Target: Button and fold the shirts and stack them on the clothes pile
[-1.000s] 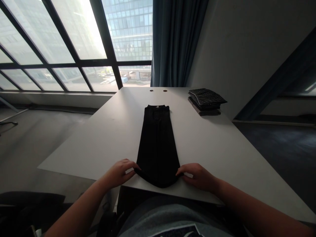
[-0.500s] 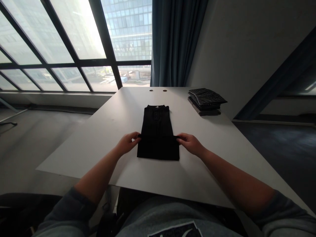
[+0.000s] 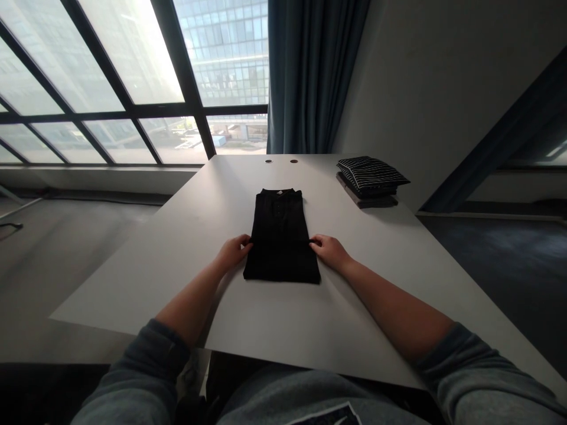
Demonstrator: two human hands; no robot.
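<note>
A black buttoned shirt [image 3: 280, 215] lies on the white table, its sides folded in and its collar facing away from me. Its lower part is turned up, with the hem edge running across the middle. My left hand [image 3: 234, 250] pinches that edge at the left side of the shirt. At the opposite end, my right hand [image 3: 328, 250] grips the same edge between thumb and fingers. Both hands rest low, close to the tabletop.
Toward the back right of the white table [image 3: 177, 265] sits a stack of folded clothes [image 3: 370, 177], a striped one on top. Two round cable holes [image 3: 293, 161] are near the far edge. Behind are a blue curtain [image 3: 305, 77] and large windows.
Both hands have lowered the turned-up hem edge onto the shirt and moved it slightly away from me. My right hand has come a little inward. The view has shifted slightly.
</note>
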